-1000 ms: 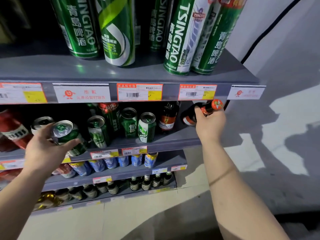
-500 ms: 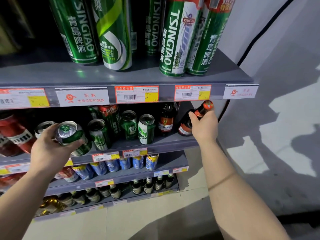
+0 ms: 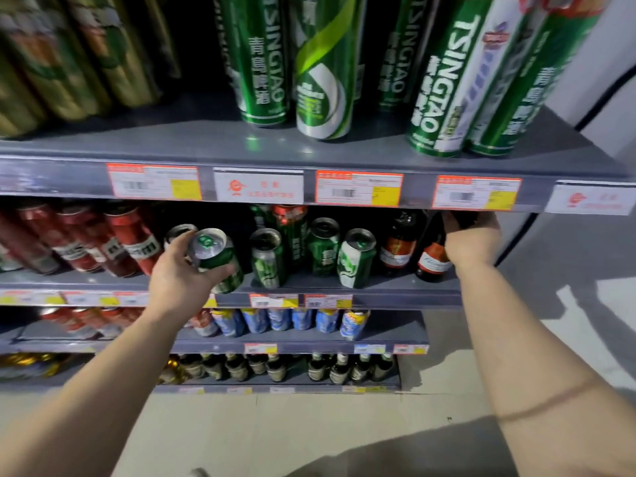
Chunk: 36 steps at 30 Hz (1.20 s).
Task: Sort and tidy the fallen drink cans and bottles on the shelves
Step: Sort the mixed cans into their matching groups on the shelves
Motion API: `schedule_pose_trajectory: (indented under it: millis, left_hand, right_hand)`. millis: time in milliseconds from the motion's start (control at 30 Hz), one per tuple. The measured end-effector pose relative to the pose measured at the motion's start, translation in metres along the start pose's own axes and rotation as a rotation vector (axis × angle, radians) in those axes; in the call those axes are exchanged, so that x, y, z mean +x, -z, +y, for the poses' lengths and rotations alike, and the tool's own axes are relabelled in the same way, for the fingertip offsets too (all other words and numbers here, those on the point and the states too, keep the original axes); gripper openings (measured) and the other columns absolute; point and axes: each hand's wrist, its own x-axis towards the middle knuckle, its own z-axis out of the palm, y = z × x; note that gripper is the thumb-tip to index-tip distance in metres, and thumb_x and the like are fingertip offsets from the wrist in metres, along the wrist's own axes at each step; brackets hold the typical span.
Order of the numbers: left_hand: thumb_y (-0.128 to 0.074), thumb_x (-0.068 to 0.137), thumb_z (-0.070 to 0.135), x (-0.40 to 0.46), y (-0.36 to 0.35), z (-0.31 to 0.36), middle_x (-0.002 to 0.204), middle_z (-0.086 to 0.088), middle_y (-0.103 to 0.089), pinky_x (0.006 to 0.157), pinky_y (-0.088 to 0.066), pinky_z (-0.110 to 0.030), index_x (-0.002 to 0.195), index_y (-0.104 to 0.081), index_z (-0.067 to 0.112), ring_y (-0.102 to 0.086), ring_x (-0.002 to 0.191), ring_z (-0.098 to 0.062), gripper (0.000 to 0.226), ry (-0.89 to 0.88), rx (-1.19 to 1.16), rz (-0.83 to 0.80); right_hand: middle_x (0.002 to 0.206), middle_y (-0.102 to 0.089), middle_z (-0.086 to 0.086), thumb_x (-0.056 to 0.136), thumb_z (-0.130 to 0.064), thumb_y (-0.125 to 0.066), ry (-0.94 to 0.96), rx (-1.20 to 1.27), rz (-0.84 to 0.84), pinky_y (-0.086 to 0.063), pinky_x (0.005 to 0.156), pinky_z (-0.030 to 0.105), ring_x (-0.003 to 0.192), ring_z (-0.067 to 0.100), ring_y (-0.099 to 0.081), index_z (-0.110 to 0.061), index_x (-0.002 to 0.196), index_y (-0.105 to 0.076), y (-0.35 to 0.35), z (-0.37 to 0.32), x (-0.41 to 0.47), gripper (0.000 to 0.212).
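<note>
Green cans (image 3: 265, 258), red-labelled dark bottles (image 3: 399, 247), grey shelf (image 3: 378, 290)

My right hand (image 3: 469, 241) covers the neck of the brown bottle (image 3: 434, 259), and the price rail (image 3: 344, 187) hides my fingertips. My left hand (image 3: 180, 277) hides one side of the green can (image 3: 220, 261). The price tags (image 3: 358, 188) are too blurred to read. The tall Tsingtao cans (image 3: 444, 80) are cut off by the top edge.
</note>
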Motion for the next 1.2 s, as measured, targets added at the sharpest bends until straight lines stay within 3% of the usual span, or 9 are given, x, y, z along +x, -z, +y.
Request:
schedule_pose_trajectory:
  millis: [167, 333, 567, 700, 800, 867, 933, 1100, 1200]
  left_hand:
    - [-0.084, 0.070, 0.037, 0.007, 0.007, -0.005, 0.139, 0.000, -0.051, 0.104, -0.043, -0.042, 0.143, -0.042, 0.023, -0.048, 0.127, -0.023, 0.086, 0.018, -0.045, -0.015]
    - [-0.084, 0.070, 0.039, 0.007, 0.005, -0.006, 0.135, -0.002, -0.053, 0.094, -0.044, -0.036, 0.143, -0.042, 0.022, -0.055, 0.114, -0.025, 0.086, 0.028, -0.023, -0.020]
    - [-0.084, 0.073, 0.031, 0.003, -0.004, 0.007, 0.138, -0.007, -0.053, 0.099, -0.037, -0.032, 0.142, -0.043, 0.013, -0.049, 0.127, -0.025, 0.082, -0.007, -0.027, -0.031]
    - [-0.084, 0.073, 0.030, 0.007, -0.007, 0.006, 0.135, -0.006, -0.055, 0.091, -0.036, -0.026, 0.141, -0.045, 0.013, -0.051, 0.123, -0.024, 0.079, -0.022, -0.030, -0.035]
    - [-0.083, 0.075, 0.027, 0.010, -0.007, 0.004, 0.137, -0.004, -0.054, 0.090, -0.033, -0.020, 0.141, -0.043, 0.012, -0.049, 0.122, -0.017, 0.079, -0.033, -0.044, -0.036]
    - [-0.082, 0.076, 0.026, 0.011, -0.006, 0.003, 0.134, 0.001, -0.053, 0.089, -0.031, -0.017, 0.141, -0.043, 0.012, -0.048, 0.119, -0.011, 0.078, -0.036, -0.052, -0.039]
    - [-0.082, 0.076, 0.026, 0.014, -0.007, 0.002, 0.127, 0.005, -0.052, 0.088, -0.032, -0.016, 0.141, -0.042, 0.012, -0.048, 0.120, -0.012, 0.077, -0.038, -0.068, -0.054]
    - [-0.080, 0.078, 0.026, 0.024, -0.017, -0.005, 0.120, 0.007, -0.052, 0.083, -0.038, -0.022, 0.139, -0.038, 0.015, -0.054, 0.116, -0.016, 0.075, -0.041, -0.053, -0.098]
    - [-0.079, 0.079, 0.024, 0.028, -0.023, -0.010, 0.124, 0.002, -0.057, 0.081, -0.039, -0.024, 0.136, -0.039, 0.014, -0.056, 0.116, -0.021, 0.069, -0.044, -0.023, -0.110]
  right_hand:
    - [0.125, -0.065, 0.007, 0.085, -0.020, -0.070, -0.028, 0.010, 0.009, -0.038, 0.087, 0.023, 0.114, 0.027, -0.061, -0.016, 0.124, -0.058, -0.006, 0.005, -0.005, 0.041]
    - [0.120, -0.065, 0.011, 0.086, -0.015, -0.067, 0.020, -0.062, -0.010, -0.037, 0.082, 0.020, 0.109, 0.027, -0.061, -0.011, 0.127, -0.054, -0.003, 0.011, -0.023, 0.044]
    - [0.118, -0.062, 0.002, 0.087, -0.023, -0.068, -0.014, -0.011, -0.033, -0.047, 0.093, 0.033, 0.106, 0.018, -0.060, -0.016, 0.126, -0.053, 0.004, 0.028, -0.050, 0.042]
    - [0.114, -0.066, 0.004, 0.087, -0.013, -0.068, 0.072, 0.166, 0.054, -0.046, 0.084, 0.013, 0.099, 0.007, -0.060, -0.011, 0.117, -0.062, -0.004, 0.007, -0.118, 0.030]
    - [0.095, -0.067, -0.009, 0.086, -0.012, -0.069, 0.171, 0.230, -0.201, -0.044, 0.073, 0.005, 0.083, -0.006, -0.061, -0.021, 0.100, -0.064, -0.027, -0.028, -0.179, 0.017]
    - [0.098, -0.064, -0.014, 0.087, -0.016, -0.068, 0.191, 0.191, -0.468, -0.045, 0.074, 0.007, 0.086, -0.002, -0.061, -0.025, 0.107, -0.063, -0.048, -0.047, -0.199, 0.023]
    - [0.113, -0.060, -0.011, 0.090, -0.024, -0.065, 0.197, 0.046, -0.652, -0.049, 0.078, 0.021, 0.093, 0.006, -0.061, -0.030, 0.124, -0.056, -0.069, -0.061, -0.204, 0.036]
    - [0.124, -0.053, 0.000, 0.095, -0.029, -0.057, 0.283, -0.305, -0.871, -0.054, 0.073, 0.040, 0.085, 0.019, -0.061, -0.047, 0.149, -0.017, -0.105, -0.076, -0.209, 0.070]
    - [0.116, -0.060, 0.007, 0.095, -0.024, -0.056, 0.247, -0.354, -0.899, -0.055, 0.074, 0.045, 0.080, 0.024, -0.062, -0.047, 0.149, -0.013, -0.118, -0.076, -0.214, 0.072]
